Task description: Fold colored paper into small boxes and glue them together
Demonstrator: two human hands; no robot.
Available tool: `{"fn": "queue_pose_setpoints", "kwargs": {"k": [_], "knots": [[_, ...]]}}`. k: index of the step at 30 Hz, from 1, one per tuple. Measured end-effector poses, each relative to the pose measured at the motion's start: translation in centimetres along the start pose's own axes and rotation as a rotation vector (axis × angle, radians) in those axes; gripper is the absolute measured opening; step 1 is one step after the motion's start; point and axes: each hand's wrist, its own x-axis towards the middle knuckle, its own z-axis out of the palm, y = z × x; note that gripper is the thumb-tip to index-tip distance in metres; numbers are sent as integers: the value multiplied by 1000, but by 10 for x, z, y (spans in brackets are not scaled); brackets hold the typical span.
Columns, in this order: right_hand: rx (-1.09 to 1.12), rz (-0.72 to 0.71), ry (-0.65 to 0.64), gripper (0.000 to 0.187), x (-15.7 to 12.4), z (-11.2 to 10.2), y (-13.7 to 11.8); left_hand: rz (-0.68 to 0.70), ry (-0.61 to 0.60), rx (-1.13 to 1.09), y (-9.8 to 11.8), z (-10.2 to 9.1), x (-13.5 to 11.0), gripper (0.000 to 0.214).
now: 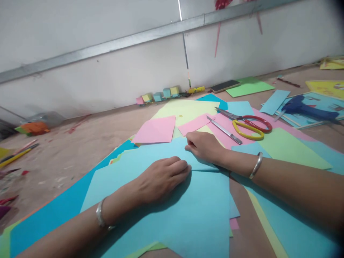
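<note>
A large sheet of light blue paper (pixel 199 208) lies in front of me, with a fold or overlapping edge running across its upper part. My left hand (pixel 165 177) rests on it, fingers together and curled down at that edge. Farther up and to the right, my right hand (pixel 202 146) is closed on the paper's upper part, thumb against the curled fingers. Their undersides are hidden. Just beyond the right hand are a craft knife (pixel 224 130) and scissors (pixel 249 127) with one red and one yellow handle loop. Pink paper (pixel 156 129) lies past the light blue sheet.
Behind the papers are small paper blocks (pixel 158 96), a yellow tube (pixel 196 90) and a dark phone (pixel 225 86) against the white wall (pixel 120 79). A blue glue gun (pixel 309 108) lies at right. Pencils (pixel 18 156) and an orange item (pixel 34 127) are at left.
</note>
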Motion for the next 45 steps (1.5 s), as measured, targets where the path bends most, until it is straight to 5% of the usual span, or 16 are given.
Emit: {"fn": "queue_pose_setpoints", "kwargs": {"k": [10,20,30,38,45], "knots": [[-6,14,-7,10,-1,-3,-1,57,-70,-196,-6,1,12,40],[13,23,-18,9,0,-3,0,-51,-245,-337,-5,-11,35,53],[55,15,-12,11,1,-3,1,-73,-291,-84,7,-11,50,47],[74,16,0,13,0,-2,2,-102,-147,-93,12,-1,25,59],[75,8,-1,15,1,-3,2,-195,104,-100,15,0,-12,38]]}}
